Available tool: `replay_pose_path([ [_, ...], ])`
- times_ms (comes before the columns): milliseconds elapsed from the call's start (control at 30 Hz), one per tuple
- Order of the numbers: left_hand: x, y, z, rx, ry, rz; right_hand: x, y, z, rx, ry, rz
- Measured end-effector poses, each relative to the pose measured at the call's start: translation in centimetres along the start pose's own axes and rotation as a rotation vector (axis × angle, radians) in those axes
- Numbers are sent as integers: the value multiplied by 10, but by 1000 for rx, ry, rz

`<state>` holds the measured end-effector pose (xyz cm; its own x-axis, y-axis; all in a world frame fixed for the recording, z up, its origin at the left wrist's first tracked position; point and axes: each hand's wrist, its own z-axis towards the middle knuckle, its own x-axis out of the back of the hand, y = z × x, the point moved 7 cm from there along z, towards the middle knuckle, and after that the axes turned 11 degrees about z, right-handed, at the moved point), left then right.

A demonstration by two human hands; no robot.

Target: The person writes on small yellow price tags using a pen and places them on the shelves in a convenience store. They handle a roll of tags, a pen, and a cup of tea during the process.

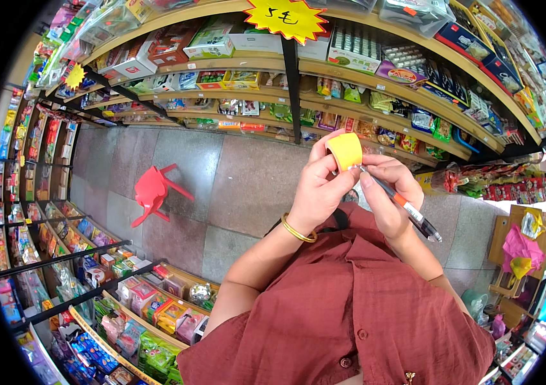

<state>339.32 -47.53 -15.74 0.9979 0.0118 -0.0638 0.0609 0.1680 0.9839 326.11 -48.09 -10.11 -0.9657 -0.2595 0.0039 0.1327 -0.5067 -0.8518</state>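
In front of my chest, my left hand (320,179) holds a curled yellow band (345,147); whether it is a roll of labels or a loose strip, I cannot tell. Fingers and thumb pinch it from the left and below. A pen (398,198) with a clear and orange barrel and a dark rear end is gripped in my right hand (389,190). Its tip meets the lower right edge of the yellow band, close to the left thumb. A gold bangle (297,230) circles my left wrist.
Wooden shelves (249,64) packed with boxed and bagged snacks run across the front; a yellow starburst sign (286,18) with handwriting hangs there. More stocked shelves (104,301) line the left. A red plastic stool (153,195) is on the tiled floor (249,180). Hanging packets (518,180) are at right.
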Motion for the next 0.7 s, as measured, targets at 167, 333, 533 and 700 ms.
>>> replay_pose_path([
  [167, 4, 2, 0, -34, 27, 139, -2, 4, 2, -7, 8, -41],
  [333, 4, -2, 0, 10, 43, 116, 1, 9, 2, -56, 50, -41],
  [533, 6, -2, 1, -9, 43, 160, -3, 11, 3, -33, 1, -52],
  [700, 5, -4, 1, 21, 37, 72, -2, 14, 1, -60, 42, 46],
])
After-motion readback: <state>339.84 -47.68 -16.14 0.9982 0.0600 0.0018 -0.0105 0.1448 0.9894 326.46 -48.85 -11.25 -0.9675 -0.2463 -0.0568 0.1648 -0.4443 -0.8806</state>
